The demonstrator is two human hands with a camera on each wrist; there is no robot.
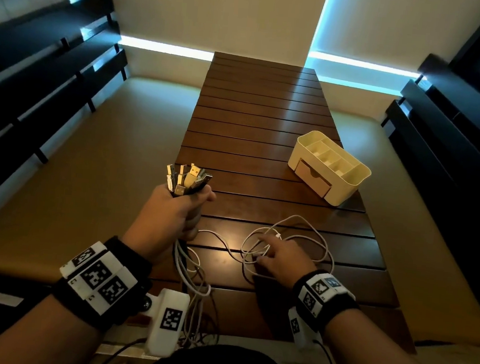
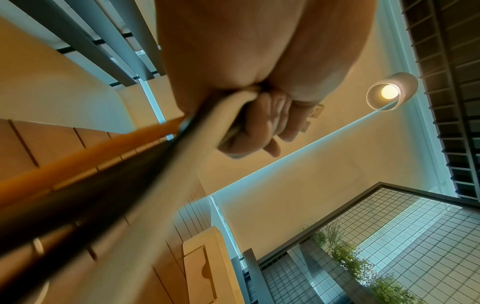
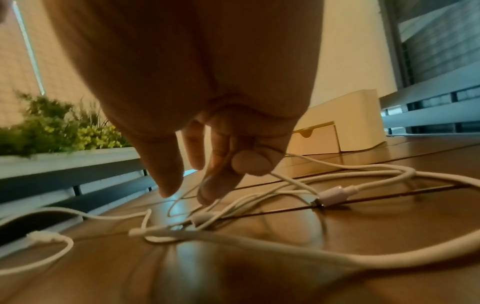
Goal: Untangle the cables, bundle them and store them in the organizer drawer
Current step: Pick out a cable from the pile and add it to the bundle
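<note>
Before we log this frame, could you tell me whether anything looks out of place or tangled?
Yes: the loose white cable ends lie in a tangled heap on the table under the right hand, while the left hand grips the USB plugs.

In the left wrist view, the cables (image 2: 109,197) streak past as a blur, their count unreadable. The organizer (image 2: 205,269) is cut off by the bottom edge. In the head view, the cable ends vanish below the table (image 1: 268,120) edge. The right hand (image 3: 207,127) hides whether its fingertips (image 3: 207,197) pinch a cable.
</note>
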